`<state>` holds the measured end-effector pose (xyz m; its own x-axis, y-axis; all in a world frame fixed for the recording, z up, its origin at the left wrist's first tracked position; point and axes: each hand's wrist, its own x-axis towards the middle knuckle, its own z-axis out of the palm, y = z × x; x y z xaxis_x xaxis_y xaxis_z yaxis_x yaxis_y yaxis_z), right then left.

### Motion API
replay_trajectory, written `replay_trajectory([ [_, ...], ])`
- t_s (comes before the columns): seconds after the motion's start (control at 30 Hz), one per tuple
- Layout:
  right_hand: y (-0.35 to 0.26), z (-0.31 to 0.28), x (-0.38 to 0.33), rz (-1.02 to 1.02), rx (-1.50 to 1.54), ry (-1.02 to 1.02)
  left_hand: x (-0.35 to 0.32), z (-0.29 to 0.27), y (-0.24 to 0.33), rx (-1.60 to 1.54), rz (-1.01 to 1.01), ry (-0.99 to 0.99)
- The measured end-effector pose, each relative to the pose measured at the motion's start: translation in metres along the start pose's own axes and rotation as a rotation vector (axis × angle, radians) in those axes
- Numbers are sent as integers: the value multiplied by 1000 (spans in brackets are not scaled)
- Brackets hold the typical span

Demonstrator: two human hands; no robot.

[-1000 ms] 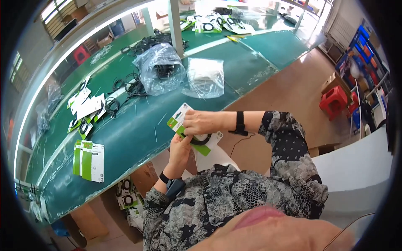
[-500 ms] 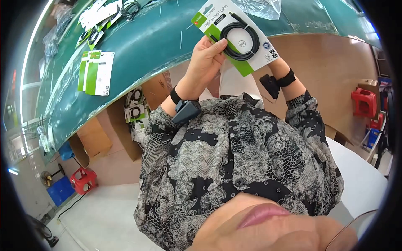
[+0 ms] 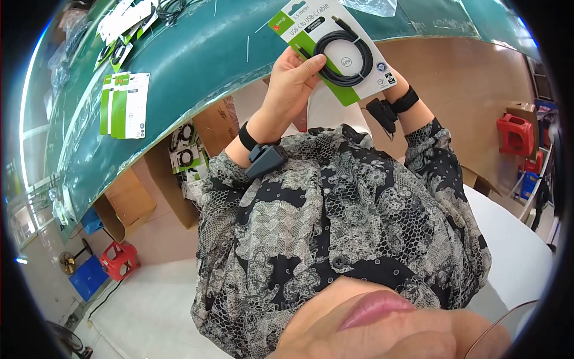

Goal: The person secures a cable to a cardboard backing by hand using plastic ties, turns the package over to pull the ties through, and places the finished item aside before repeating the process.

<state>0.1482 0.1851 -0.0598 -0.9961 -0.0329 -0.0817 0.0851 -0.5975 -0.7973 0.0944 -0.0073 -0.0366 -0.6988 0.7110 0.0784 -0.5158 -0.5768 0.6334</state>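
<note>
My left hand [image 3: 298,76] grips the left edge of a white and green cardboard backing card [image 3: 348,96], its thumb resting on the front. On the card's face lies a black coiled cable [image 3: 366,67], with one plug end near the top and another at the left by my thumb. Only the base of my right hand [image 3: 396,87] shows at the card's lower right edge; its fingers are hidden behind the card. The card is held up and tilted, in front of the table edge.
On the green table [image 3: 197,66], a few matching cards [image 3: 128,107] lie overlapped at the left. Farther back are more carded cables [image 3: 122,51] and clear plastic bags [image 3: 373,6]. Below the table edge, a cardboard box [image 3: 173,179] holds carded cables. Red stools [image 3: 119,260] stand either side.
The cable's upper plug end has moved slightly right on the card. Both hands stay almost in place, while the table and its cards appear shifted a little left in the view.
</note>
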Motion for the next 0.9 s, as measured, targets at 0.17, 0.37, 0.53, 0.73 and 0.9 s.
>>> replay_trajectory([
  [0.17,-2,10,18,-153,-244,-197,-6,1,-3,15,71,82],
  [0.37,-4,10,22,-228,-434,-267,-16,5,-5,-26,53,123],
  [0.53,-5,11,22,-185,-527,-343,-18,6,-4,-19,74,113],
  [0.73,-2,34,16,-136,-77,-226,-13,3,-3,-80,52,100],
  [0.9,2,34,15,-123,-273,-195,-14,-3,-1,-140,26,83],
])
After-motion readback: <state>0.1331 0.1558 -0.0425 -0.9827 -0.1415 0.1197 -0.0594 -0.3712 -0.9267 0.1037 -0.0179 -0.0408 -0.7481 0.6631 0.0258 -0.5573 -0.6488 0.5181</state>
